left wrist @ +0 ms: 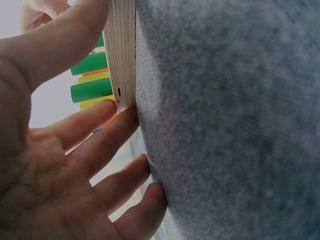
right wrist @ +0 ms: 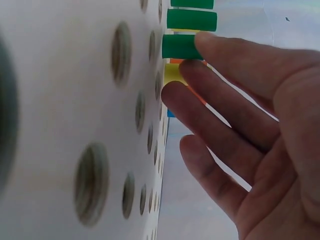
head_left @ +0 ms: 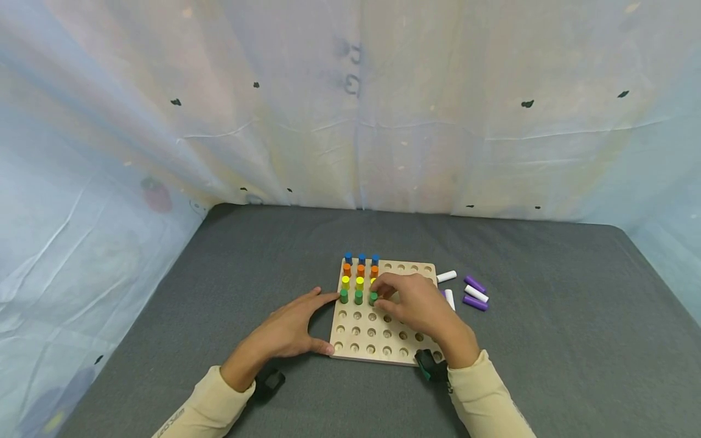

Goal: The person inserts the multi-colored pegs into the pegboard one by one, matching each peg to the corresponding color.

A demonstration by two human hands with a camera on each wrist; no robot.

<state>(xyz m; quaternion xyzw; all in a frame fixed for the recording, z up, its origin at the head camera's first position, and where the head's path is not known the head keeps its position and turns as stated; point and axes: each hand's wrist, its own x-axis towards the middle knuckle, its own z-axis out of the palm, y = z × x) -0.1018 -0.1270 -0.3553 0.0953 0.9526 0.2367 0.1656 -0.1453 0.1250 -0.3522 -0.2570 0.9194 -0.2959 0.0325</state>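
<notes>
A pale wooden pegboard (head_left: pixel 350 350) lies on the cloth, with blue, orange, yellow and green pegs upright in rows at its far left. My right hand (head_left: pixel 418 304) pinches the third green peg (right wrist: pixel 181 46) of the front row between thumb and forefinger. That peg stands in its hole, and the other fingers hover by a yellow peg (right wrist: pixel 174 73). At the board's left edge my left hand (head_left: pixel 290 325) is spread, its thumb touching the near corner and its fingertips against the side. Two green pegs (head_left: pixel 358 297) stand left of the pinched one.
Right of the board lie loose pegs, among them a white peg (head_left: pixel 476 294) between two purple ones, and another white peg (head_left: pixel 446 276) near the far right corner. Grey cloth (head_left: pixel 263 243) covers the table. A patterned curtain (head_left: pixel 356 121) hangs behind it.
</notes>
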